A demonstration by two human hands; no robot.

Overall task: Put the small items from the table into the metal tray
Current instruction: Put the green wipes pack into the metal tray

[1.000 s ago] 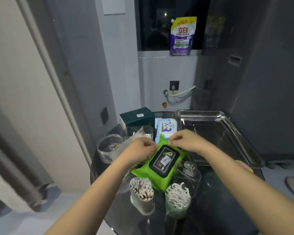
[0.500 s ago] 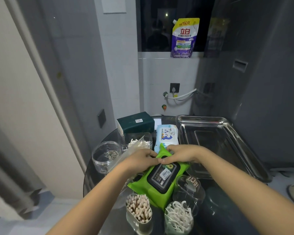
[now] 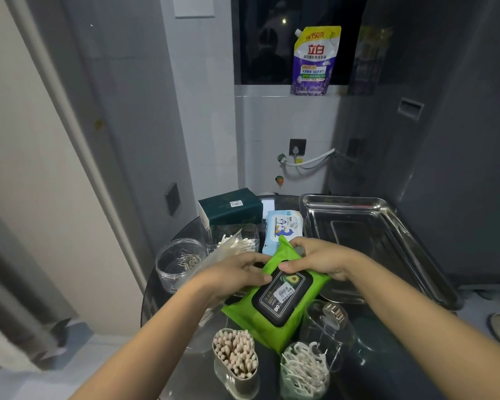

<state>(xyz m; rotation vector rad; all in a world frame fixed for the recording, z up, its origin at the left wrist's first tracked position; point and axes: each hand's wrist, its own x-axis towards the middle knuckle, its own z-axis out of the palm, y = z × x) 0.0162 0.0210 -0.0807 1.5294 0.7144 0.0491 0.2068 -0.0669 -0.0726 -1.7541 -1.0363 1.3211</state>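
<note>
Green, the wipes pack now sits lower between the hands than a second ago, left hand and right hand both pinching its far end, the metal tray beyond at the table's far right edge.

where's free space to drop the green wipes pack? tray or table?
The metal tray looks bare across its whole floor, just right of the right hand. Dark tabletop in front of the tray's near rim also seems free. Crowded: the cluster around the green wipes pack, with both hands on it, left hand.
</note>
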